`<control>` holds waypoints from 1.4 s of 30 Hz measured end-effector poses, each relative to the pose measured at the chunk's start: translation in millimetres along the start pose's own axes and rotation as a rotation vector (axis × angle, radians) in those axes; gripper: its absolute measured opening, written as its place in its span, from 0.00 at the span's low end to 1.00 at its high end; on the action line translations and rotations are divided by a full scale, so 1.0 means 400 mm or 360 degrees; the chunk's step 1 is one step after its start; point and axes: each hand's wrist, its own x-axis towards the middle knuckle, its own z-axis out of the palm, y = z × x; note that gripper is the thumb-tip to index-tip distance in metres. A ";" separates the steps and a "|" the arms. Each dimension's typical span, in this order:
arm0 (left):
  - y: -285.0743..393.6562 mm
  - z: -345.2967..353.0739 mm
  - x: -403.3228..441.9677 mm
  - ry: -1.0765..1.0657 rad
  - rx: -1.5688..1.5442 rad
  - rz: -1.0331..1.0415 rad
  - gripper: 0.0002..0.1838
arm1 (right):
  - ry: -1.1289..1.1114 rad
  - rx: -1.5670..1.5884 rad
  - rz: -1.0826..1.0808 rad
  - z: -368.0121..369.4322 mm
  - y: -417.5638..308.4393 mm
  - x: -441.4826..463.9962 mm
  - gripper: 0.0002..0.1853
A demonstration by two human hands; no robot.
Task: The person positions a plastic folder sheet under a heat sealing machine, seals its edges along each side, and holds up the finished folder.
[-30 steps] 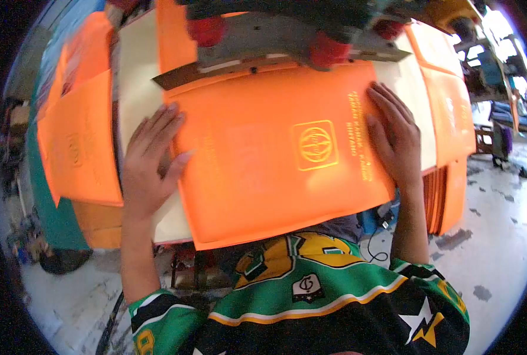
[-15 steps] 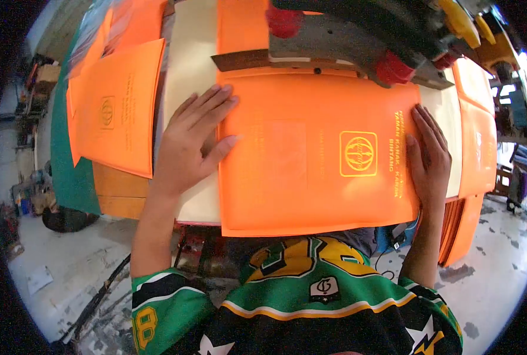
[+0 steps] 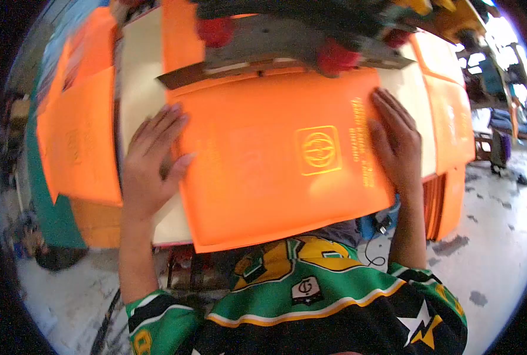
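An orange printed cover (image 3: 251, 160) with gold lettering and a square emblem lies on a cream board (image 3: 139, 83). Its far edge meets a long metal bar (image 3: 281, 65) of a machine. At the cover's left edge rests my left hand (image 3: 157, 154), fingers spread, the thumb apart. My right hand (image 3: 396, 133) lies along the right edge with its fingers stretched out and the thumb apart. Neither hand is closed round the cover.
Red knobs (image 3: 337, 56) and dark machine parts stand above the bar. More orange covers (image 3: 86, 142) lie at the left, over a green surface (image 3: 56, 222). Further orange covers (image 3: 449, 112) are at the right, with a stack (image 3: 443, 204) below them.
The view swung one way and back. Both hands stay at the cover's side edges, and the cover keeps its place against the metal bar.
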 end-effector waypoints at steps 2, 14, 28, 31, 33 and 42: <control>0.000 0.007 0.002 -0.0011 -0.0016 0.0037 0.33 | 0.0027 -0.0009 -0.0017 -0.001 0.005 -0.003 0.23; 0.011 0.014 0.009 0.0000 -0.0011 -0.0009 0.30 | 0.0061 -0.0014 -0.0035 0.010 0.015 -0.007 0.23; 0.009 0.018 0.007 0.0073 -0.0032 0.0016 0.30 | -0.0007 0.0006 0.0024 0.013 0.010 0.003 0.22; 0.011 0.017 0.007 0.0084 -0.0009 0.0021 0.30 | -0.0003 0.0003 0.0045 0.010 0.005 0.005 0.22; 0.006 0.015 0.007 0.0087 -0.0022 0.0033 0.30 | -0.0062 -0.0005 0.0080 0.007 0.001 0.010 0.22; 0.015 0.013 0.007 0.0073 0.0042 0.0001 0.31 | -0.0009 0.0139 0.0077 0.016 0.014 0.006 0.23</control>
